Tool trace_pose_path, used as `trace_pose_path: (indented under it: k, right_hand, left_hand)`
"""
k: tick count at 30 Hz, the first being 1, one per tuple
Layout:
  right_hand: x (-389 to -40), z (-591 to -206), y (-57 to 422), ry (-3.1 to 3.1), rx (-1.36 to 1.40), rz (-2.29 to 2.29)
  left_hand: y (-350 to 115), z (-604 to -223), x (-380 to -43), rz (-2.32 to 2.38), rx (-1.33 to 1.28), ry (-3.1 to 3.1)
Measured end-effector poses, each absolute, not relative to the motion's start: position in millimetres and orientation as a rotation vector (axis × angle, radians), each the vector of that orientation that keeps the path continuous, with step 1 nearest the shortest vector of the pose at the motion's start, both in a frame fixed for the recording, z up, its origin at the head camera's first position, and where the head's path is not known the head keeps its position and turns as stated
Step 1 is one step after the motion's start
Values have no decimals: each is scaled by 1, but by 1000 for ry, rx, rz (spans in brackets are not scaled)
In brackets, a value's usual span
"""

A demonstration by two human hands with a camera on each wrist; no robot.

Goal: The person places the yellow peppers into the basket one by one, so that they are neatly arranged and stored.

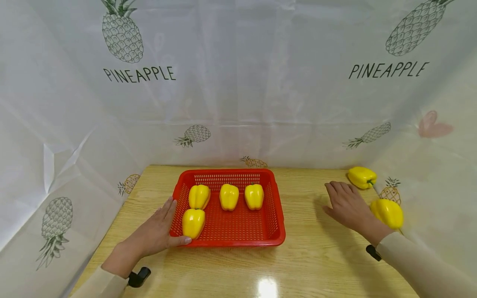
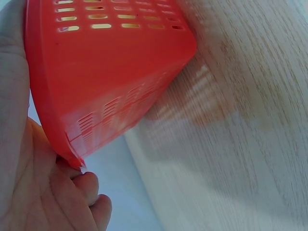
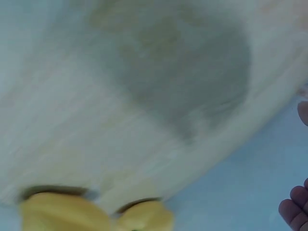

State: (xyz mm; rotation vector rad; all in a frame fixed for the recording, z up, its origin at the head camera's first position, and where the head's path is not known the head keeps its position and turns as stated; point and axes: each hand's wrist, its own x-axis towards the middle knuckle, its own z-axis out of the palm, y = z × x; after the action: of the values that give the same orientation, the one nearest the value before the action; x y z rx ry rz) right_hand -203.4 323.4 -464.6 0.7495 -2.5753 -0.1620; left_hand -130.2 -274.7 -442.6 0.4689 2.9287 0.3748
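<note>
A red plastic basket stands on the table. Inside are several yellow bell peppers, two of them together along its left side. My left hand holds the basket's front left corner, thumb over the front rim and fingers along the left side. The left wrist view shows those fingers right at the rim. On the right, my right hand is over the table with nothing in it. Near it lie two more yellow bell peppers, one beyond the fingertips and one beside the wrist.
A pale wood-grain table carries everything. White sheeting printed with pineapples rises behind it and at both sides. The two peppers on the right lie close to the right-hand sheet.
</note>
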Motion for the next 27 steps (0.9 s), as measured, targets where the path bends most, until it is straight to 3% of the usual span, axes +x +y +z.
trace_pose_path:
  k: [17,27]
  right_hand:
    - [-178,-467,451,-2639,874,-620]
    - [-174,-473,490,-2689,852,-704]
  left_hand:
    - [-274,-440,-131,378,473,2927]
    - [-273,-441,-131,376,457,2919]
